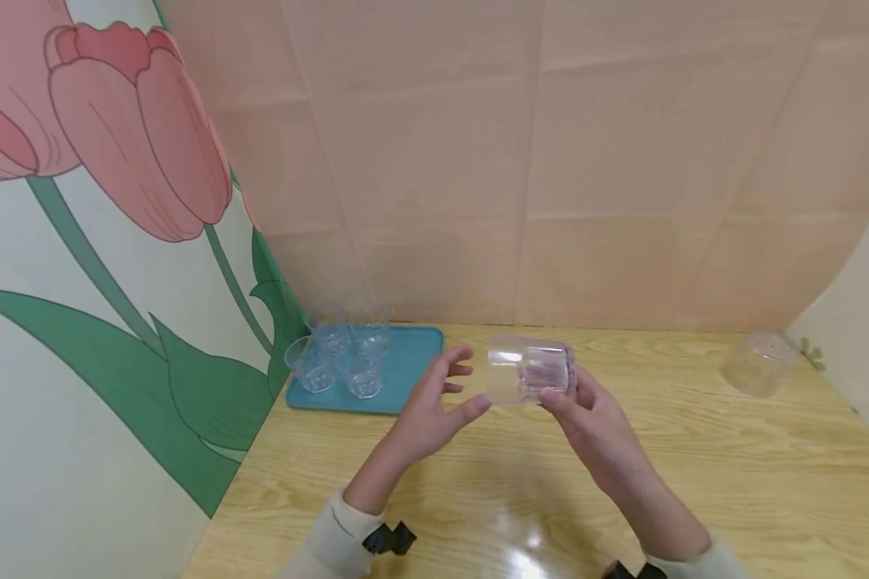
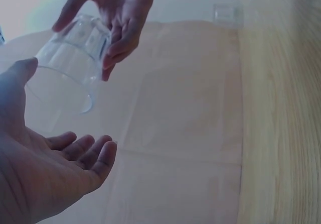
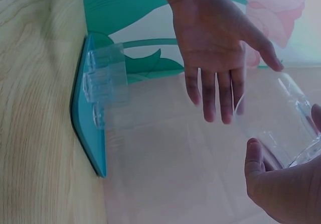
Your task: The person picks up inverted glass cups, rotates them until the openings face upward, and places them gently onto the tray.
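Item: clear plastic cup [image 1: 530,371], ribbed, held on its side above the table [image 1: 695,482], at the centre of the head view, mouth turned to the left of the frame. Right hand [image 1: 594,422]: gripped the cup at its base end, fingers and thumb curled round it; in the right wrist view the cup [image 3: 281,118] sat at the right edge of the frame against that hand [image 3: 281,189]. Left hand [image 1: 434,406]: spread, fingers relaxed and straight, just beside the cup's mouth, thumb near the rim; whether it touched the rim could not be told. In the left wrist view the left hand [image 2: 45,179] lay at lower left, palm up, below the cup [image 2: 70,58].

Also present: teal tray [image 1: 405,362] at centre left against the tulip-painted wall [image 1: 101,241], carrying four clear cups [image 1: 336,358] upright in a cluster. One further clear cup [image 1: 759,363] stood upturned at the far right of the table, well apart. Pink backdrop [image 1: 550,161] behind.
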{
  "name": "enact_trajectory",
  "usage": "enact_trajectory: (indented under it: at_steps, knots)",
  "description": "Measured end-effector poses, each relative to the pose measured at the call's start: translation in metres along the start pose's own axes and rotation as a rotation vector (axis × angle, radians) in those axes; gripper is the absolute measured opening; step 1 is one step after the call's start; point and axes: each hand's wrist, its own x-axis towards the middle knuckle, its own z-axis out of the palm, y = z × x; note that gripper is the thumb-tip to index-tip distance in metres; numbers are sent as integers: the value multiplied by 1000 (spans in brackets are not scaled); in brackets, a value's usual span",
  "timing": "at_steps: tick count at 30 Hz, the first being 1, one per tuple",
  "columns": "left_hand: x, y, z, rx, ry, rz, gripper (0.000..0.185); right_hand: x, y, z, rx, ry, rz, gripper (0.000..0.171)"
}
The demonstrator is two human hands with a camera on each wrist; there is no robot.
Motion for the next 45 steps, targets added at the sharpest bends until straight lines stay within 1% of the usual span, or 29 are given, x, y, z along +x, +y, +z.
enact_trajectory:
  at_steps: [7, 10, 17, 23, 29, 34, 40, 45]
  knots:
    - [0, 0, 1, -22, -14, 17, 78, -1, 1, 3, -1, -20, -13, 50]
    - [0, 1, 2, -40, -28, 20, 82, 0, 3, 4, 13, -37, -17, 51]
    - [1, 4, 6, -83, -62, -11, 93, -1, 8, 7, 62, -60, -17, 54]
    - [4, 5, 8, -84, -76, 8, 98, -1, 11, 9, 71, -85, -10, 57]
    - [5, 7, 8, -44, -71, -16, 98, 0, 13, 11, 77, -107, -4, 63]
    - [8, 8, 8, -46, -63, -36, 93, 2, 15, 11, 81, -135, -5, 64]
    - [9, 11, 8, -42, -32, -52, 88, 5, 18, 8, 99, -179, -13, 62]
    - [10, 15, 6, -60, -9, -63, 84, 8, 20, 6, 116, -188, -15, 58]
